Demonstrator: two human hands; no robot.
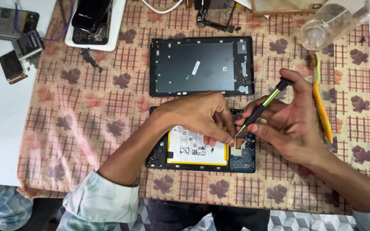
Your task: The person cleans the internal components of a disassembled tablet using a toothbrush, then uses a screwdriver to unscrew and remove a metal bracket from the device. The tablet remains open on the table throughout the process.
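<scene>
An opened tablet (159, 160) lies on the patterned cloth, showing a white battery (193, 149) with a yellow edge and a blue circuit board (243, 160) at its right. My left hand (198, 113) rests on the tablet, fingertips pinched near the battery's right edge. My right hand (290, 124) holds a black and green screwdriver (262, 107), its tip down at the board beside my left fingertips. The tablet's dark back cover (201, 66) lies just behind, inner side up.
A yellow toothbrush (322, 111) lies at the right. A clear plastic bottle (330, 21) lies at the top right. Phone parts, a small battery (27, 45) and a white tray (94, 23) with a dark device sit at the top left, partly on the white table (1, 128).
</scene>
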